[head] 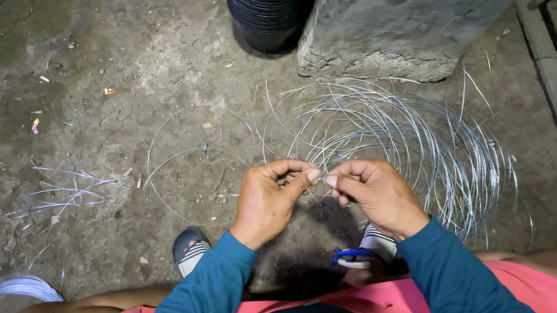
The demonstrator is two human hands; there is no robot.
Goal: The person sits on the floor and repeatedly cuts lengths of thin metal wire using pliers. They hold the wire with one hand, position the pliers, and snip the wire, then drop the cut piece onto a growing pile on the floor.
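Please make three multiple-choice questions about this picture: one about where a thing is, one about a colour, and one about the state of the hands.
1. Where does the big wire coil lie?
A. On the ground in front of the hands
B. On a table
C. In a bucket

2. What colour are the sleeves?
A. White
B. Yellow
C. Dark blue

3. What are the hands doing?
A. Resting flat on the ground
B. Pinching thin wire between fingertips
C. Holding a hammer

Answers:
1. A, the coil spreads over the dirt ground just beyond the hands.
2. C, both forearms are covered in dark blue cloth.
3. B, the left hand and right hand meet with thumbs and forefingers closed on a thin wire.
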